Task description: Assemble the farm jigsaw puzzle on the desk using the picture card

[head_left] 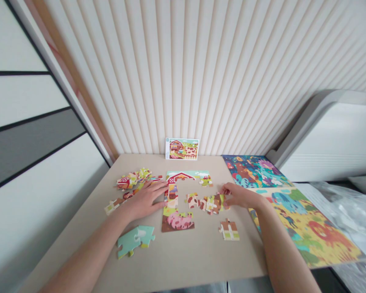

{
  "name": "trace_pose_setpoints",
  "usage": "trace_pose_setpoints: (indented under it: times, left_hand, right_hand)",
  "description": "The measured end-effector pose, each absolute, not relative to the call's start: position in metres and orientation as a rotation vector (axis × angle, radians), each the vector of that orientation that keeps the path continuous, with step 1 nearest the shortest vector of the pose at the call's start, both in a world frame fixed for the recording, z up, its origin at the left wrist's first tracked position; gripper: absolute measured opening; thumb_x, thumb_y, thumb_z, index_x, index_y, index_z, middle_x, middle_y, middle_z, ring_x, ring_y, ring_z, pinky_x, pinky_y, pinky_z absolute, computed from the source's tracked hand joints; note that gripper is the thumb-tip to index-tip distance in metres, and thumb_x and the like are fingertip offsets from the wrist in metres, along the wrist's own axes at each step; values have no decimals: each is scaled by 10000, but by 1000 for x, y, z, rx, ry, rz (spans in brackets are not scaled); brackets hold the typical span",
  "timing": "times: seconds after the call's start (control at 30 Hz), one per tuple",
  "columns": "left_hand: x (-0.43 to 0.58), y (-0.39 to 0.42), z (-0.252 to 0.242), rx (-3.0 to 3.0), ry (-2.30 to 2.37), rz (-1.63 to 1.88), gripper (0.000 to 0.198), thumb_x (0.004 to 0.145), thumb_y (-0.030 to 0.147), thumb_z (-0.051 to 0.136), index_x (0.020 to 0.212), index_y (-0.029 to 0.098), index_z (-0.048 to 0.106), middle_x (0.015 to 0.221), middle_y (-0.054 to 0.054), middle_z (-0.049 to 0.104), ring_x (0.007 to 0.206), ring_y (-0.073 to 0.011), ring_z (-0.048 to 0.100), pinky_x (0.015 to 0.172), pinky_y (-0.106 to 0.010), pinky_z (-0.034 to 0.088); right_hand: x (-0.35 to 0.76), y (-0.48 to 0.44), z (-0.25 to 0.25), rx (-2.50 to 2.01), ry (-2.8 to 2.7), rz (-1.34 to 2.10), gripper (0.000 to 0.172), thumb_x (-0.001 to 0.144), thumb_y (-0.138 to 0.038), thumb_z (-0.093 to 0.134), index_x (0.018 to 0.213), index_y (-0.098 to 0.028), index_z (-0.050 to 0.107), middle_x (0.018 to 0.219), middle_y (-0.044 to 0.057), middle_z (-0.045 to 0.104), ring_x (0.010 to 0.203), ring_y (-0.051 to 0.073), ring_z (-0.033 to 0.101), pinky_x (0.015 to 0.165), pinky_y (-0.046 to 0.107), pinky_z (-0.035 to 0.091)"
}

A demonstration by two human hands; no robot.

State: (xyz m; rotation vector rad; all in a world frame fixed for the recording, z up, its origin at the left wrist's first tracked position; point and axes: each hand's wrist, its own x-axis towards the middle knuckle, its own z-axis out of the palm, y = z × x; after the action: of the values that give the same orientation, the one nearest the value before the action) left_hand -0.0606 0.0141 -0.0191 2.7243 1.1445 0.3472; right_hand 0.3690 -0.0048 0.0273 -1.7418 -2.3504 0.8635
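Note:
A partly joined farm jigsaw (173, 203) lies mid-table, with a red barn at its top and a pink pig at its bottom. My left hand (144, 199) rests open across its left side, fingertips on it and close to a loose heap of pieces (134, 181). My right hand (239, 195) pinches a small cluster of joined pieces (213, 203), partly hiding them. Cow-patterned pieces (192, 200) lie just left of that cluster. A brown-and-green piece (229, 230) sits below my right hand. Two joined pale-turquoise pieces (136, 241) lie below my left wrist.
A farm picture card (182, 148) leans against the ribbed cream wall behind the beige table (198, 260). A large colourful finished puzzle (293, 211) lies along the right edge and overhangs it. A white appliance and crumpled plastic sit further right.

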Motion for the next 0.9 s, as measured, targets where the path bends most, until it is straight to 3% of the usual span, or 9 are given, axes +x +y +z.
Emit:
trace_pose_setpoints:
  times: [0.3,0.47,0.6,0.77,0.9]
  left_hand:
    - [-61,14,-17,2735,1130,356,591,975,521,512,1520,328,390,1565,-44,415,1440,-266,365,1223,-467,210]
    - [-61,14,-19,2736,1114,391,592,969,525,521,1514,327,404,1546,-53,442,1431,-266,380,1225,-467,204]
    - [-61,15,-22,2730,1125,411,591,964,538,521,1508,334,413,1548,-46,440,1428,-270,383,1224,-468,208]
    - [-61,15,-23,2722,1139,387,581,972,538,505,1507,328,417,1563,-47,417,1436,-274,373,1225,-481,197]
    - [-61,15,-23,2722,1136,407,593,965,551,513,1507,328,417,1558,-51,425,1438,-276,369,1226,-485,196]
  right_hand:
    - [350,-4,28,-1422,-2240,1128,208,822,-261,638,1021,-202,622,827,4,691,745,166,632,659,253,468]
    - [359,9,21,-1490,-2030,824,248,919,-395,540,1023,-190,634,788,30,707,715,173,652,668,272,481]
    - [379,26,7,-1610,-1903,592,244,899,-355,547,1052,-191,644,789,37,724,729,195,664,711,306,495]
    - [387,32,-1,-1800,-1832,372,305,862,-304,579,1128,-183,666,996,95,737,877,226,675,803,342,499]
    - [369,19,15,-1730,-2004,356,222,862,-356,601,951,-193,724,1002,89,719,896,223,657,825,336,484]
